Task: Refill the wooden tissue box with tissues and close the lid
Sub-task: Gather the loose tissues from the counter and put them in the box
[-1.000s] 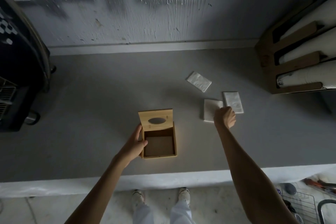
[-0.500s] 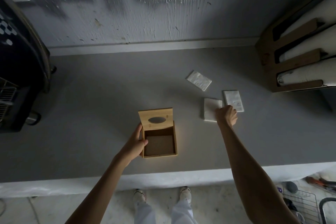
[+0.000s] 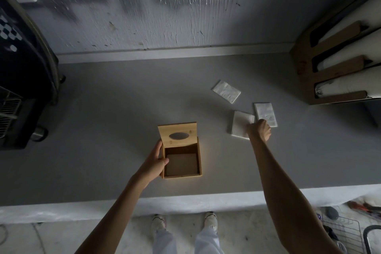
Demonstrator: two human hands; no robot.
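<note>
The wooden tissue box (image 3: 199, 159) stands open and empty near the front of the grey counter (image 3: 103, 126). Its lid (image 3: 178, 130), with an oval slot, is tipped up at the back. My left hand (image 3: 154, 163) grips the box's left wall, thumb over the rim. To the right lie three white folded tissue stacks. My right hand (image 3: 259, 130), fingers curled under and hidden, sits on the right edge of the nearest tissue stack (image 3: 239, 125) and seems to pinch it. A second stack (image 3: 266, 113) lies just beyond, a third stack (image 3: 226, 91) farther back.
A wooden rack (image 3: 338, 77) holding white rolls stands at the back right. A dark appliance (image 3: 22, 80) fills the left side. The wall runs along the counter's far edge. A wire basket (image 3: 342, 231) sits on the floor at lower right, beside my feet.
My right hand reached a little forward over the tissue stacks, then drew back slightly onto the nearest stack's edge. My left hand and the box have stayed put.
</note>
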